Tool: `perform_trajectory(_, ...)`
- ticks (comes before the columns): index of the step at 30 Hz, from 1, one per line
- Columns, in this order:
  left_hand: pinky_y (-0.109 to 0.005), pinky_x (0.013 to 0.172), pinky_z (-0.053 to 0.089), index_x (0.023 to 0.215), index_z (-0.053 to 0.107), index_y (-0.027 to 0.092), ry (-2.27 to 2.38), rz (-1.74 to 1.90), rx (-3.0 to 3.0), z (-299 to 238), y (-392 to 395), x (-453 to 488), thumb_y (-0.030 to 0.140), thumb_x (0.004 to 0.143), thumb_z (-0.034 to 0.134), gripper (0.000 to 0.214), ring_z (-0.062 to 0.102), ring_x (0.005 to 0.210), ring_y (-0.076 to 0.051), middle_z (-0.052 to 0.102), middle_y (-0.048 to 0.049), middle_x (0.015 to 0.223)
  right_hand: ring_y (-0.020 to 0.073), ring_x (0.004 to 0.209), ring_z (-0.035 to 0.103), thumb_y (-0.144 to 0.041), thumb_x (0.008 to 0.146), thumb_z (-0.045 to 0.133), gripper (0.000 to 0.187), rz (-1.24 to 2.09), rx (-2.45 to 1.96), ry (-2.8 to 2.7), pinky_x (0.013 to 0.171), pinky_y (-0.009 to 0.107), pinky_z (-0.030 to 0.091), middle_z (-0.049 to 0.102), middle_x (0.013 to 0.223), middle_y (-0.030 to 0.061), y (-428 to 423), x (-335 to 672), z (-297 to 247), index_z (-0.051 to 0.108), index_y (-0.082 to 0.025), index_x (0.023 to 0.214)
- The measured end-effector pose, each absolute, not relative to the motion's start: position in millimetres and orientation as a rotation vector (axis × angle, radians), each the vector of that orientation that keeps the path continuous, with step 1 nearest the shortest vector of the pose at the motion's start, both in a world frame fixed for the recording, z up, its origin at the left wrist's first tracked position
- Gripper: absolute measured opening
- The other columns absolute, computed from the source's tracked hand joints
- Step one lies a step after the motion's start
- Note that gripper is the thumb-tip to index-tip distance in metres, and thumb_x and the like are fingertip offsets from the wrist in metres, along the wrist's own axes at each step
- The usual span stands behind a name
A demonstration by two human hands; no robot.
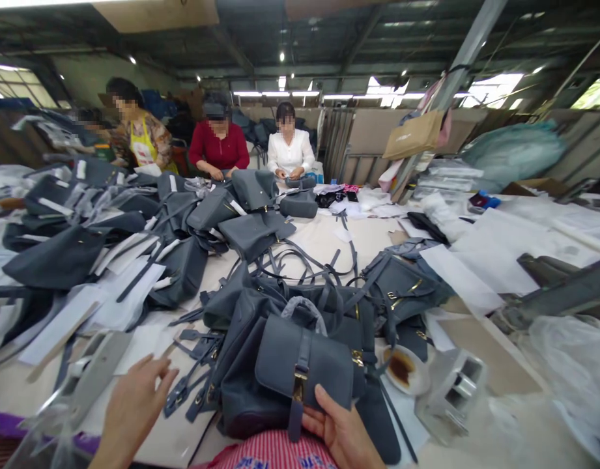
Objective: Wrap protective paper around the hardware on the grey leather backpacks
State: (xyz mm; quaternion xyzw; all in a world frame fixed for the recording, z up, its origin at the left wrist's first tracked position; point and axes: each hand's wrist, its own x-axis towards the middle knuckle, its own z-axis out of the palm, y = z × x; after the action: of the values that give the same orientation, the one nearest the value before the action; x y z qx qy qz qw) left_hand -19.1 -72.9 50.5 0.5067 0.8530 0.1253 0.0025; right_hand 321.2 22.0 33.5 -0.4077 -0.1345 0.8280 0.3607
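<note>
A grey-blue handbag with a front flap and a gold buckle lies on the table right before me. My right hand grips its lower edge, thumb up on the flap. My left hand hovers over the table edge to the left of the bag, fingers loosely curled and apart, holding nothing. Loose grey straps lie between that hand and the bag. Behind the bag, several more grey bags are heaped together.
Piles of grey bags and white paper sheets cover the long table. A small white dish with brown liquid sits right of the bag, beside a tape dispenser. Three people work at the far end.
</note>
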Motion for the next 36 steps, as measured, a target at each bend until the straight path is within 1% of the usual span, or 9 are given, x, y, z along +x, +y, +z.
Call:
perform_trajectory(2,-0.046,0.102,0.042,0.081,0.065,0.021,2.54,0.667,1.698,54.6,-53.9,-0.9,0.03,0.078,0.044,0.023,0.056,0.117,-0.03,0.069,-0.0119,0.109,0.0301,0.078,0.075,-0.043,0.058,0.087,0.062,2.167,-1.067,-0.38,0.069,0.039,0.061,0.077,0.084,0.0168,17.0,326.4,25.1,0.061,-0.009,0.103)
perform_trajectory(4,-0.046,0.106,0.04,0.102,0.064,0.019,2.376,0.878,1.744,65.3,-24.0,29.2,0.027,0.08,0.04,0.034,0.054,0.121,-0.027,0.062,-0.0118,0.127,0.0273,0.071,0.075,-0.047,0.057,0.087,0.059,2.209,-1.094,-0.414,0.063,0.035,0.06,0.077,0.078,0.0156,12.8,332.9,16.9,0.062,-0.01,0.097)
perform_trajectory(10,-0.042,0.108,0.035,0.119,0.057,0.018,1.793,0.893,1.743,96.4,87.7,115.1,0.043,0.085,0.044,0.044,0.051,0.124,-0.026,0.059,-0.0127,0.131,0.0174,0.054,0.071,-0.059,0.059,0.081,0.067,2.339,-1.107,-0.578,0.053,0.022,0.053,0.075,0.066,0.0124,3.2,350.2,8.2,0.059,-0.01,0.099)
perform_trajectory(14,-0.034,0.081,0.047,0.081,0.06,0.017,1.526,0.667,1.652,100.4,131.8,140.5,0.051,0.084,0.045,0.037,0.062,0.083,-0.024,0.068,-0.0066,0.082,0.016,0.052,0.069,-0.056,0.06,0.081,0.072,2.29,-1.078,-0.665,0.051,0.021,0.05,0.073,0.06,0.0063,3.3,355.6,15.7,0.055,-0.009,0.108)
perform_trajectory(18,-0.025,0.055,0.035,0.064,0.047,0.02,1.323,0.661,1.475,122.6,124.7,143.6,0.056,0.08,0.053,0.04,0.043,0.052,-0.013,0.046,0.0047,0.053,0.0162,0.052,0.069,-0.044,0.065,0.078,0.06,2.211,-1.103,-0.702,0.05,0.02,0.048,0.072,0.058,0.0043,4.7,363.0,35.3,0.054,-0.01,0.108)
perform_trajectory(24,-0.023,0.05,0.028,0.069,0.054,0.019,1.421,0.834,1.345,144.9,91.0,131.7,0.057,0.077,0.059,0.038,0.034,0.049,-0.011,0.041,0.0058,0.051,0.0165,0.05,0.067,-0.042,0.064,0.077,0.059,2.256,-0.941,-0.758,0.049,0.024,0.051,0.072,0.064,0.0078,19.5,354.2,44.2,0.055,-0.008,0.107)
perform_trajectory(28,-0.024,0.055,0.038,0.075,0.06,0.017,1.455,0.765,1.325,119.9,87.4,133.4,0.057,0.075,0.059,0.04,0.051,0.059,-0.016,0.058,0.0021,0.062,0.015,0.047,0.064,-0.052,0.056,0.079,0.06,2.083,-1.18,-0.881,0.047,0.023,0.05,0.069,0.058,0.0058,40.9,348.6,15.4,0.06,-0.008,0.092)
perform_trajectory(32,-0.028,0.072,0.046,0.084,0.068,0.017,1.486,0.776,1.434,104.9,86.6,138.5,0.049,0.08,0.055,0.035,0.061,0.079,-0.022,0.07,-0.0025,0.082,0.0142,0.05,0.065,-0.063,0.069,0.066,0.05,1.993,-1.348,-1.057,0.047,0.022,0.047,0.07,0.062,0.005,43.7,374.7,-3.3,0.059,-0.014,0.08)
perform_trajectory(36,-0.027,0.078,0.046,0.089,0.073,0.018,1.521,0.753,1.588,107.4,75.4,150.3,0.036,0.084,0.053,0.028,0.064,0.084,-0.021,0.074,-0.0027,0.088,0.0174,0.054,0.064,-0.069,0.068,0.063,0.049,1.506,-1.573,-1.18,0.05,0.028,0.05,0.07,0.062,0.005,41.2,411.5,-12.0,0.059,-0.021,0.067)
